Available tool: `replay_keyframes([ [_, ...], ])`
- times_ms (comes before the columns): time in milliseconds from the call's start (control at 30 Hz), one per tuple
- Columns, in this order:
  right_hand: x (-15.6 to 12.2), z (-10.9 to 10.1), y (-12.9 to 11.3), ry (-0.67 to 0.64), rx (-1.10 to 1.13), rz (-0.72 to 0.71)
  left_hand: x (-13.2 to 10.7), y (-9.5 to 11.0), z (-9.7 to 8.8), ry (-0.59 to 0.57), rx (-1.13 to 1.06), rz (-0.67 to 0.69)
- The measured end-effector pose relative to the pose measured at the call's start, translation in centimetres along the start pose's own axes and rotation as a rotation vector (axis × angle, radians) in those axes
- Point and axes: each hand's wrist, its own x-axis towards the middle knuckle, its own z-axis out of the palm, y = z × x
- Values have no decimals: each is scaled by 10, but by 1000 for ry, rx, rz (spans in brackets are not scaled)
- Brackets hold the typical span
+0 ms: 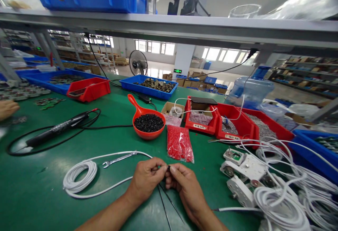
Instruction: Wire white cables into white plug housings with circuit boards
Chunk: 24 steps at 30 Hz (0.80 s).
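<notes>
My left hand (148, 176) is closed, with thumb and forefinger pinched where a white cable (113, 184) runs in from a loose coil on the left. Fingertip to fingertip with it, my right hand (186, 185) pinches a small black piece (169, 168), mostly covered by the fingers. Two thin dark strands (171, 203) slant down below the hands; their upper ends are hidden. An open-ended wrench (118, 159) lies left of the hands by the cable. Just beyond them are a bag of red small parts (179, 143) and an orange-red scoop (148, 135) holding black small parts.
On the right lie white cable coils (280, 206) and white mechanical assemblies (245, 171). Red bins (235, 125) stand behind them. A black pen-shaped tool (58, 129) with its cord rests at left, near another person's hand (7, 109). A shelf (169, 25) spans overhead.
</notes>
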Motion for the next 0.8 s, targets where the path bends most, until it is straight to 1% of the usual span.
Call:
replay_keyframes([
  [100, 1, -2, 2, 21, -36, -6, 1, -2, 0, -6, 41, 29],
  [233, 2, -4, 4, 44, -115, -24, 2, -3, -3, -10, 99, 119],
  [367, 2, -5, 5, 36, -180, -38, 0, -2, -6, -40, 175, 193],
  [433, 2, -5, 5, 25, -178, -41, -2, -1, -7, -60, 220, 189],
  [500, 2, -6, 6, 18, -177, -42, -3, 0, -9, -86, 238, 157],
  [633, 3, -8, 6, 10, -203, -47, -1, 0, -13, -128, 196, 111],
  [733, 3, -11, 2, -7, -284, -90, 1, 0, -14, -132, 203, 101],
  [800, 3, -12, -1, -24, -352, -127, 2, 0, -14, -156, 216, 95],
])
